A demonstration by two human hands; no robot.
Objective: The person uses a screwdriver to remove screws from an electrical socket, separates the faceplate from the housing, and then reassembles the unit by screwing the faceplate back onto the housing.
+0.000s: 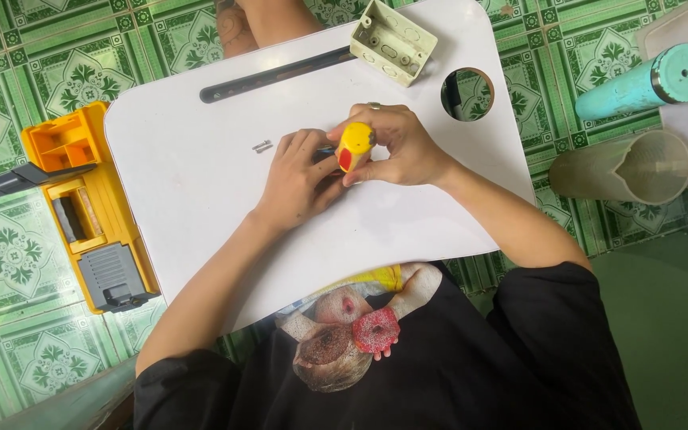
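My right hand (402, 147) grips a yellow-handled screwdriver with a red end (353, 146) over the middle of a white lap table (201, 183). My left hand (300, 179) is closed around the tool's lower part, where a bit of blue shows; the tip is hidden by my fingers. A small metal screw (262, 146) lies on the table just left of my left hand. A pale plastic electrical box (392, 41) sits at the table's far edge, open side up.
A yellow tool case (89, 207) lies open on the green tiled floor to the left. At the right stand a teal bottle (645, 80) on its side and a translucent jug (627, 167). The table has a round hole (468, 94) and a dark slot (272, 76).
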